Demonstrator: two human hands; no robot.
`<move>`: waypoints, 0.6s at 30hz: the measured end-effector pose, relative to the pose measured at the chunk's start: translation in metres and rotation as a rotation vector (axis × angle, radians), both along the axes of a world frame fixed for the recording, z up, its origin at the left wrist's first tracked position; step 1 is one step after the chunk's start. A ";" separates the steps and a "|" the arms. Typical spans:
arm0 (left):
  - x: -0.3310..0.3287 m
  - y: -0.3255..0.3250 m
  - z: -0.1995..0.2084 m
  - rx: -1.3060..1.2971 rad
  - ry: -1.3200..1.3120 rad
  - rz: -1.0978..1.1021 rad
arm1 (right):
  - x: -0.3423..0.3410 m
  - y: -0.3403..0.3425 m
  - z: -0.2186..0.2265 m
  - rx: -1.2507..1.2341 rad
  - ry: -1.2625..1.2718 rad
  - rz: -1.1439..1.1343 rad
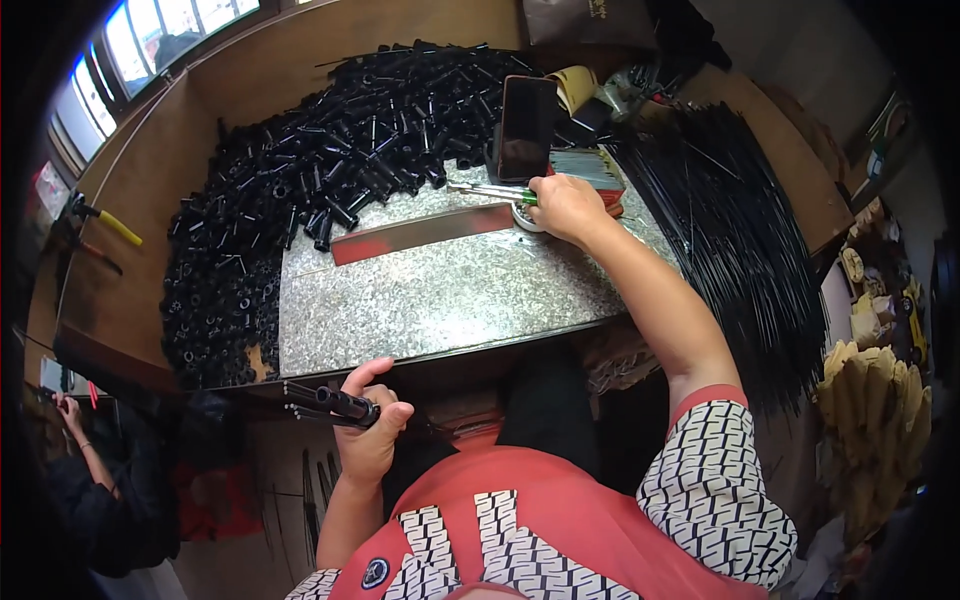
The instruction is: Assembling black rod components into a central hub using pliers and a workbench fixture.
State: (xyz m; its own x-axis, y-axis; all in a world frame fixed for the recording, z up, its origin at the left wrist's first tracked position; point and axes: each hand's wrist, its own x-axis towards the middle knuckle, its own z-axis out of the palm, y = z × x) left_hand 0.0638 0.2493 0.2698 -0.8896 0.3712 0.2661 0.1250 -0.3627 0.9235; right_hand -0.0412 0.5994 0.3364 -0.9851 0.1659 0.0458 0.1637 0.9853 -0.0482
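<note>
Table (450, 310): speckled grey top, shining near the middle, brown wooden wall (240, 90) rising behind its left and far edges.
Left hand (368, 440): just off the near edge, toward the near left corner; thumb and curled fingers grip a black tube (345, 403), forefinger lifted clear.
Thin rods (300, 402): several, pale-tipped, poking out leftward alongside that tube.
Black rings (210, 320): small ones, heaped thick at the near left corner.
Metal bar (425, 232): long, flat, reddish at its left end, lying across the top beyond the middle.
Right hand (568, 208): reaching over toward the far right, fingers closed on the green handle of a slim silver tool (485, 190).
Round dish (527, 222): right under those fingers, partly hidden.
Black rods (740, 220): a dense sheaf along the right edge.
Phone (527, 130): propped upright past the right hand, screen dark.
Black tubes (380, 140): one great pile, spreading along the far edge and far left corner.
</note>
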 end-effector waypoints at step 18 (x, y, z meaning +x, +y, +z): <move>0.005 0.014 0.014 -0.070 -0.017 -0.110 | 0.103 -0.137 -0.026 -1.591 -0.011 0.332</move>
State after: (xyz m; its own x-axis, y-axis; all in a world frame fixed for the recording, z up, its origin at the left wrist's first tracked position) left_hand 0.0690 0.2636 0.2840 -0.8466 0.4840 0.2214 0.0719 -0.3081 0.9486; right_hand 0.0620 0.4626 0.3106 -0.9843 -0.1725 0.0380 -0.0268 -0.0664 -0.9974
